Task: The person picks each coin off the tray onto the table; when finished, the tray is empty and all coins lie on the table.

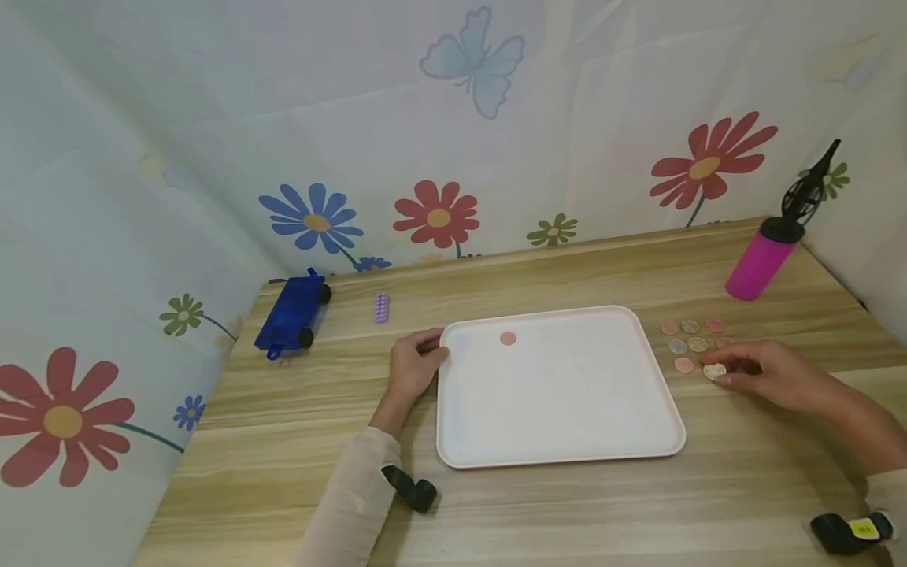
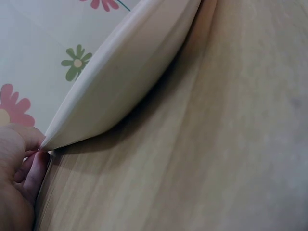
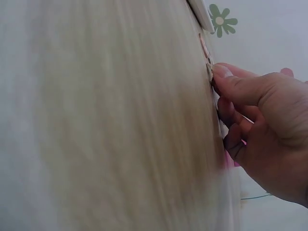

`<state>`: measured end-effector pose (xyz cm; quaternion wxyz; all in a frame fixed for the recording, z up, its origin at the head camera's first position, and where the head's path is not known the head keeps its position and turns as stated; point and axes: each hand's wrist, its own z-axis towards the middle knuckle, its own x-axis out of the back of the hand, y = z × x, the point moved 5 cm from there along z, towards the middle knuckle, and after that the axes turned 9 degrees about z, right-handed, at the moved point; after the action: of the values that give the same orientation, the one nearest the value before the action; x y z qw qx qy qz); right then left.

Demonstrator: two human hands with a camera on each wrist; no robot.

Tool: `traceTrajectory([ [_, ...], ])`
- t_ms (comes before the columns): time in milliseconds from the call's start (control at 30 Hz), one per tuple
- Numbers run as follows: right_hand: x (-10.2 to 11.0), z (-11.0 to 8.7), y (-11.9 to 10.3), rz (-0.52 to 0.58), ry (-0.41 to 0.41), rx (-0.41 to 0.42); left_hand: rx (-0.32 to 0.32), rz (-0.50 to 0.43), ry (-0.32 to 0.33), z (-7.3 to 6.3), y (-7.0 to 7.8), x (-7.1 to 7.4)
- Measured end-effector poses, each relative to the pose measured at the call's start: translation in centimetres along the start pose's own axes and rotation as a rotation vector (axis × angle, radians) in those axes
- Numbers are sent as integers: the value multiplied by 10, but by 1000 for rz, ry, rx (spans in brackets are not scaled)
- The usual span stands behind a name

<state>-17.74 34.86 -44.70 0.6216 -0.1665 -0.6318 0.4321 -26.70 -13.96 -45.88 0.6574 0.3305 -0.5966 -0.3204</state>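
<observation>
A white tray (image 1: 560,402) lies on the table, with one copper coin (image 1: 508,338) near its far left corner. My left hand (image 1: 413,370) pinches the tray's left rim between thumb and fingers, as the left wrist view also shows. To the right of the tray, my right hand (image 1: 782,376) holds a gold-coloured coin (image 1: 714,371) between thumb and fingertips, low over the tabletop. Several copper, silver and gold-coloured coins (image 1: 697,345) lie beside those fingertips; one is partly hidden by the hand. In the right wrist view the thumb (image 3: 226,74) covers most of the held coin.
A blue toy car body with black wheels (image 1: 292,315) stands at the back left, near a small purple studded block (image 1: 381,308). At the back right is a pink hand pump with a black nozzle (image 1: 761,260). Flower-patterned cloth (image 1: 595,142) hangs behind the table.
</observation>
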Motion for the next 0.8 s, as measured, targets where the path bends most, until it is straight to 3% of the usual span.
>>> traceTrajectory([
  [367, 0, 0, 4, -87, 59, 135, -10, 2, 2, 0, 0, 0],
  [633, 5, -3, 7, -122, 152, 66, -5, 12, 0, 0, -1, -1],
  [800, 5, 0, 6, -147, 156, 74, -15, 9, 9, -1, 1, 0],
])
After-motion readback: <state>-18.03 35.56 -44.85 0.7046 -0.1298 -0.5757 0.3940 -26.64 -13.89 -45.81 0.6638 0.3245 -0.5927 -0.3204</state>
